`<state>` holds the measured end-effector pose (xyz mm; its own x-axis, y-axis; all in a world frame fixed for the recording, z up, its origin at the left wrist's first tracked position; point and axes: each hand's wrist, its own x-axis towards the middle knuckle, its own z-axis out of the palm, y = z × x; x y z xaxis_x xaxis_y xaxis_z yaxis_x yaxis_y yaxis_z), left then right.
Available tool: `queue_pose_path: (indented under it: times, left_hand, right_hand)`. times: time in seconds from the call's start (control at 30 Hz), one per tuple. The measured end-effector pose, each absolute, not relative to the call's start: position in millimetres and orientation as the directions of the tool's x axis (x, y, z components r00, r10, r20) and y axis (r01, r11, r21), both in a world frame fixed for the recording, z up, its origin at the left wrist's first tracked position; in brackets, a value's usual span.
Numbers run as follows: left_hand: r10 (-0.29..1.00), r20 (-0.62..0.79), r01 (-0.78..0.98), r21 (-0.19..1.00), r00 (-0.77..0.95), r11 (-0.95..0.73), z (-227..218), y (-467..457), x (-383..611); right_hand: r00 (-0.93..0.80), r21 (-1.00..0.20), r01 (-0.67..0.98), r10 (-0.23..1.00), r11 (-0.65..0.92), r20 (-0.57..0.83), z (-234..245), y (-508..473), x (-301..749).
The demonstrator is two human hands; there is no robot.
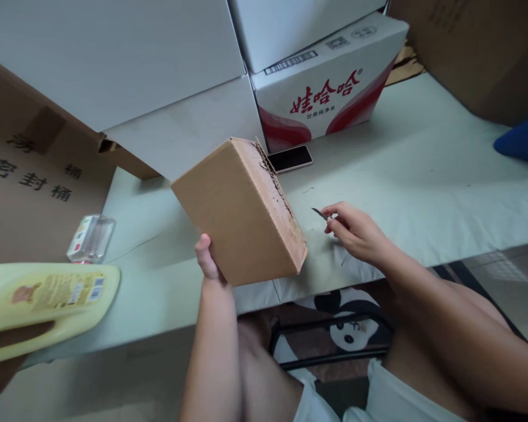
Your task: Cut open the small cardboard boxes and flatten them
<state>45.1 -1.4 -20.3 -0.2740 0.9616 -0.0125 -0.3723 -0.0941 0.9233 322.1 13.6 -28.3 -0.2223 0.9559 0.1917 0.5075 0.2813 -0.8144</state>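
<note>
My left hand (207,258) grips a brown cardboard box (242,217) from its lower left side, with the thumb on the front face and the other fingers hidden behind it. The box is tilted above the table, and its right-hand side shows a ragged, torn dark line along the edge. To the right of the box, my right hand (354,231) pinches a small knife (320,213) whose dark pointed blade aims up and left. The blade is apart from the box. Behind the box a phone (290,159) lies on the table, partly covered by it.
A pale cloth covers the table (457,193). White cartons (189,123) and a red-and-white water carton (325,105) stand at the back. At left are a yellow jug (70,293), a clear plastic bottle (94,237) and a large brown carton (26,176). A blue object (523,140) sits at right.
</note>
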Motion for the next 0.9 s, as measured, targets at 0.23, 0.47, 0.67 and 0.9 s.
queue_pose_path:
  times: [0.23, 0.47, 0.67, 0.9]
  left_hand:
    - [0.958, -0.019, -0.361, 0.928, -0.285, -0.089, -24.5, 1.0, 47.1]
    - [0.963, -0.021, -0.35, 0.933, -0.269, -0.078, -23.9, -1.2, 46.0]
    - [0.971, -0.025, -0.411, 0.908, -0.238, -0.077, -25.4, -2.2, 43.8]
    - [0.97, -0.009, -0.465, 0.879, -0.245, -0.109, -27.3, -1.8, 41.7]
  right_hand:
    - [-0.205, -0.835, 0.441, 0.943, 0.329, 0.263, -28.2, 9.3, 317.1]
    - [-0.224, -0.846, 0.426, 0.944, 0.32, 0.244, -28.4, 7.0, 311.7]
    - [-0.293, -0.83, 0.442, 0.93, 0.339, 0.224, -28.1, 6.1, 309.0]
    - [-0.318, -0.819, 0.367, 0.887, 0.442, 0.335, -35.5, 8.7, 308.3]
